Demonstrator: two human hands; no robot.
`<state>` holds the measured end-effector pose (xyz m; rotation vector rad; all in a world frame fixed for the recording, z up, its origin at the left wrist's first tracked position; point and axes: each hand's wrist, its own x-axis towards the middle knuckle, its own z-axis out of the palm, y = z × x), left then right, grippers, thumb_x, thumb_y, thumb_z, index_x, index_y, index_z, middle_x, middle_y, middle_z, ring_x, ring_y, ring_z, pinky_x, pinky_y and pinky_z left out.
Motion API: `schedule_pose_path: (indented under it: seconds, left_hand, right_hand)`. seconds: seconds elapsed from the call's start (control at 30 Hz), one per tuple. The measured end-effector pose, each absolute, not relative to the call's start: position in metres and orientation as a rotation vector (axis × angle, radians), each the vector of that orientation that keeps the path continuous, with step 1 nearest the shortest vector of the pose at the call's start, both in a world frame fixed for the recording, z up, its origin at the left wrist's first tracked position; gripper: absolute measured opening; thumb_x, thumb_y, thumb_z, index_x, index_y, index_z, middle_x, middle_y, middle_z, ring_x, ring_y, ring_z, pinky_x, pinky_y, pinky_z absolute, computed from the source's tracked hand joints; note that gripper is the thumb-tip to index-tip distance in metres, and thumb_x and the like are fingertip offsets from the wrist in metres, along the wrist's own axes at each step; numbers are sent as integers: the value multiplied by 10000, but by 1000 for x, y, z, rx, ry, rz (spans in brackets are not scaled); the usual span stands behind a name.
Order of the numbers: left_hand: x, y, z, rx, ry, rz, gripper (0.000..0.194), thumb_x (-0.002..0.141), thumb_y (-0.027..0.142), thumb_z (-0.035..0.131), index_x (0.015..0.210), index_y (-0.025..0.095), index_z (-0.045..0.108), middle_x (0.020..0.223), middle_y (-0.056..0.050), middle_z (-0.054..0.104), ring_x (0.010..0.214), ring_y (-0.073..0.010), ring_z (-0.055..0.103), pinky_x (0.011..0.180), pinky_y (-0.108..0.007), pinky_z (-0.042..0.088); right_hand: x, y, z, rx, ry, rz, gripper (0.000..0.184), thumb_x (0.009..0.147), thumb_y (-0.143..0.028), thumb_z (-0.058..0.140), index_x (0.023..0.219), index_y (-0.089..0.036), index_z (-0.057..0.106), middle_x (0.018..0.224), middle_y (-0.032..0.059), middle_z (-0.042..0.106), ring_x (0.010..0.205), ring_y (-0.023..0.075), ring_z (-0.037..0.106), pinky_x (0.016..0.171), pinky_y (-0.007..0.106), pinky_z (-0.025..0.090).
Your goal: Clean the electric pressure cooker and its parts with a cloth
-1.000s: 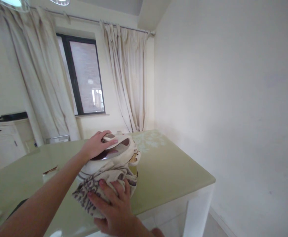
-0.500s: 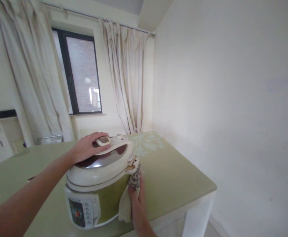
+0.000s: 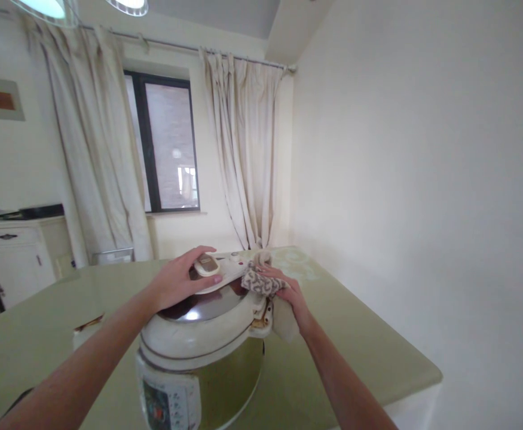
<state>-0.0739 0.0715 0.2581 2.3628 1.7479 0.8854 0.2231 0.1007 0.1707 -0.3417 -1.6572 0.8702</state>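
While a plain pale wall (image 3: 400, 167) fills the right side, a green table (image 3: 355, 340) stretches across below it. Behind the table, long curtains (image 3: 247, 143) hang on both sides of a dark-framed window (image 3: 171, 143). The cooker (image 3: 229, 382) stands upright near the table's front edge, lid on, its control panel (image 3: 171, 406) at the lower left and partly cut off. The left hand (image 3: 178, 283) is partly closed around the lid handle (image 3: 207, 264) — thumb on the near side, fingers over the far side. The right hand (image 3: 293, 295) has its bent fingers closed on a patterned cloth (image 3: 261, 282), pressing it against the lid's right part — a plain pale end hangs beside the cooker. The right thumb cannot be made out.
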Motion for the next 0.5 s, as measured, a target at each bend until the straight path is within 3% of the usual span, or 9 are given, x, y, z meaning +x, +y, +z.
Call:
schedule_pose_path:
  seconds: [0.1,0.27,0.37,0.5]
  left_hand:
    - [-76,74,253,2322,1693,906,793,833,697,655,1489,293,469,1260,-66,729,1088,-296,701,986,-421,523]
    - [-76,76,249,2320,1560,969,839,859,627,668,1554,239,403,1446,-124,640,1279,-326,635,1113,-455,482]
    - [-75,77,249,2381,1510,999,869,871,653,659,1588,240,395,1580,-142,529,1421,-342,534,1213,-473,402]
    - [-76,78,249,2431,1553,996,894,853,685,670,1591,239,437,1666,-131,426,1515,-342,434,1284,-468,309]
  right_hand:
    - [207,117,229,-292,-2142,608,373,883,-328,664,1231,-293,794,1393,31,716,1424,273,529,1254,463,285]
    - [155,155,276,-517,-2314,381,291,879,-199,560,990,-215,829,1136,41,796,1140,260,672,1073,387,427]
    - [131,183,283,-566,-2324,561,213,852,-184,587,808,-185,795,887,3,776,906,198,670,902,293,463]
    - [114,216,279,-631,-2055,998,168,751,-151,674,583,-144,690,584,-63,644,639,114,561,726,226,452]
